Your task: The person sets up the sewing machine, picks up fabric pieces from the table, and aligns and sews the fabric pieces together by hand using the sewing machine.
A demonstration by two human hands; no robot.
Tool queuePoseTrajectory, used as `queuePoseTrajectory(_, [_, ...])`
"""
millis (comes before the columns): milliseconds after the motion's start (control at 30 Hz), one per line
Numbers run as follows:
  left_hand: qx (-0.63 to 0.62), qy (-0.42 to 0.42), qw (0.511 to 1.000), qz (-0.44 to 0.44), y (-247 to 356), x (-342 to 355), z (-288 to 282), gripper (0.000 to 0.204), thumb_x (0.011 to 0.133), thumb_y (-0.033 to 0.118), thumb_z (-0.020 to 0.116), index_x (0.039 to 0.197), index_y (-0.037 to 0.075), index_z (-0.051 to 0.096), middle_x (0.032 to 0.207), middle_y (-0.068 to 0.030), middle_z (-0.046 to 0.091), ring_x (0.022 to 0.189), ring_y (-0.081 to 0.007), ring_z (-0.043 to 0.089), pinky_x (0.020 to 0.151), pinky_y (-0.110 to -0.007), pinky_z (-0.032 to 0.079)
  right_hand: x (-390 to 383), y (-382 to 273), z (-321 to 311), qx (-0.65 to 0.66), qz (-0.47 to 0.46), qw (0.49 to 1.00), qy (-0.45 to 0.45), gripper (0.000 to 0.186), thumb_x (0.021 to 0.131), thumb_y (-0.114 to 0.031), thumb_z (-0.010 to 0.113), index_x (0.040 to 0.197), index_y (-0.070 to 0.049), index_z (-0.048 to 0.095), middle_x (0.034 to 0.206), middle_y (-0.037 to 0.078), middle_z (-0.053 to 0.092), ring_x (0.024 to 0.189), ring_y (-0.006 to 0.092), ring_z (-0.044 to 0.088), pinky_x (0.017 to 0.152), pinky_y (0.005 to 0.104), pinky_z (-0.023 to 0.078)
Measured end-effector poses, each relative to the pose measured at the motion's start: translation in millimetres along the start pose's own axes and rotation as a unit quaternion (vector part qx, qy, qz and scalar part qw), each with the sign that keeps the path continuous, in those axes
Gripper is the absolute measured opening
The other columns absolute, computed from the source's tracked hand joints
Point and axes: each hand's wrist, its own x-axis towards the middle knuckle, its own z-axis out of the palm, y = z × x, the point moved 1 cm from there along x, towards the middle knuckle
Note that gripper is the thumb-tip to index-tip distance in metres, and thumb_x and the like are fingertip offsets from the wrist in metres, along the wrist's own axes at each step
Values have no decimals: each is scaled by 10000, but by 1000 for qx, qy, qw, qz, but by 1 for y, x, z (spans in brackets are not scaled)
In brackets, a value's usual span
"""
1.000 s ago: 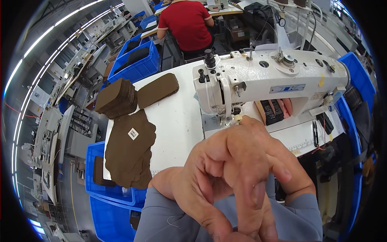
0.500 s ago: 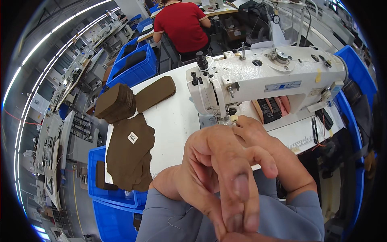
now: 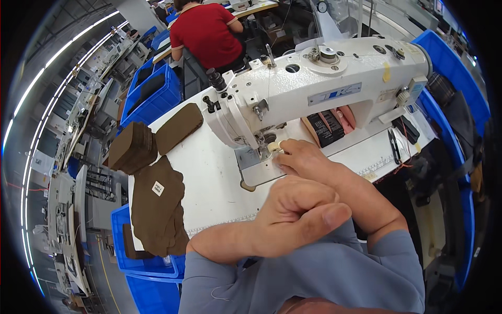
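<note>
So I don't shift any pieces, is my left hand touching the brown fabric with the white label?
Apart. The head view shows the left hand well to the right of the brown fabric, with white tabletop visible between them.

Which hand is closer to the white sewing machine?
Right. The right hand is by the needle end of the sewing machine; the left hand is curled farther back.

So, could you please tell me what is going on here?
A person in grey has the right hand by a cream part on a white sewing machine; whether it grips anything is unclear. The left hand is curled closed, nearer the camera, with nothing visible in it. Brown fabric pieces lie on the table at left, the nearest pile bearing a white label.
</note>
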Motion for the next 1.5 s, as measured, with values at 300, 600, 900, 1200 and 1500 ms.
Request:
queuePoseTrajectory(300, [119,-213,955,171,35,18,16,305,818,-30,739,642,93,522,590,28,534,507,-112,519,501,-185,416,2,0,6,20,-27,999,1,151,798,-110,727,932,-69,671,843,110,535,792,321,578,674,441,476])
queuePoseTrajectory(600, [407,162,836,332,19,14,52,217,809,-35,680,705,98,543,626,26,536,564,-102,516,626,-194,427,3,-4,4,4,-3,1000,-2,107,785,-92,712,880,-50,684,837,107,546,792,306,602,669,429,494])
queuePoseTrajectory(900, [660,131,702,235,49,-34,51,223,840,70,696,674,114,553,706,8,621,679,-125,622,675,-291,499,4,-2,9,2,-12,1000,-1,107,812,-99,718,901,-42,697,839,113,543,784,310,597,666,430,487])
queuePoseTrajectory(1200, [739,17,640,212,48,-91,-9,119,779,67,726,841,168,738,849,54,715,805,-119,709,716,-301,576,7,-8,9,2,-12,1000,-9,143,794,-98,720,927,-46,706,883,118,550,820,311,605,710,424,502])
queuePoseTrajectory(1500, [502,292,795,-177,8,-127,-189,378,994,241,626,716,-13,661,578,-41,604,492,-92,548,501,-265,443,6,-8,8,6,-4,1000,-17,154,782,-82,727,933,-63,704,858,114,541,790,306,592,687,412,490])
